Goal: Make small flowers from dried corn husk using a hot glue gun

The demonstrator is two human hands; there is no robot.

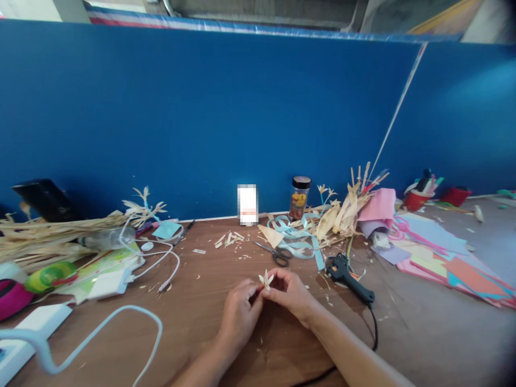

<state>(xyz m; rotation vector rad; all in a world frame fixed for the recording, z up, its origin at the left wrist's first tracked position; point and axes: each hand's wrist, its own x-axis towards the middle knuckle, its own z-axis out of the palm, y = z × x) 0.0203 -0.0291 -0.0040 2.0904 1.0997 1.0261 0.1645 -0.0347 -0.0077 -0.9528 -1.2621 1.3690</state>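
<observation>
Background: blue partition point(242, 107), standing behind a brown wood-grain table point(201, 349).

Item, in hand: one small pale star-shaped flower point(266, 280), apparently of dried husk, petals upward, at the table's near middle. Left hand point(241, 309) and right hand point(291, 294) meet around it, thumbs and fingertips pinched at its base, probably so that the thin petals stay uncrushed. Whether a stem sits inside the grip cannot be told; the fingers cover it.

Item: black-handled scissors point(280, 255), lying just beyond the hands, seemingly for easy reach.

Item: black glue gun point(349, 278), at right, cord trailing towards the near edge; likely set aside to leave the fingers free.

Item: pale blue ribbon point(296, 233), loosely coiled beside a black-lidded jar point(299, 199).

Item: husk scraps point(229, 239), strewn beyond the hands, presumably pushed off the working spot.
</observation>
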